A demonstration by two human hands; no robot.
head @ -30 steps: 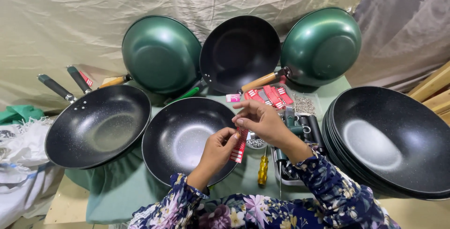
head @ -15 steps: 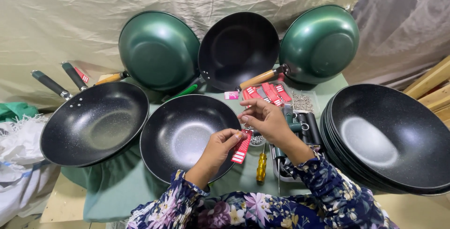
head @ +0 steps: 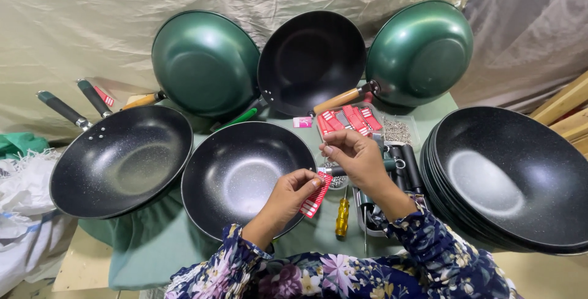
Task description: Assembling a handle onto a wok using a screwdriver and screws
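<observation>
At far left a black wok [head: 119, 161] with two dark handles lies on the green cloth [head: 159, 238], and behind it a green wok [head: 205, 63] leans against the backdrop. Next comes the middle black wok [head: 248, 176], flat on the cloth, with another black wok [head: 311, 60] propped upright behind it. Over the near right rim of the middle wok, the left hand [head: 294, 195] has thumb and fingertips pinched together on a small red-and-white striped tag [head: 316, 194]. The tag's long axis slants from upper right down to lower left, and its lower end hangs free below the fingers. Just right of it and slightly higher, the right hand [head: 355, 161] is closed, fingertips together near the tag's upper end; whether it grips a small part there cannot be told. Both hands are all but touching, the left one holding the tag. Below them lies a yellow screwdriver [head: 342, 216], pointing away from the person, and beyond them a tray of red tags [head: 349, 120]. A second green wok [head: 422, 54] leans behind, and a stack of black woks [head: 511, 183] sits at far right.
</observation>
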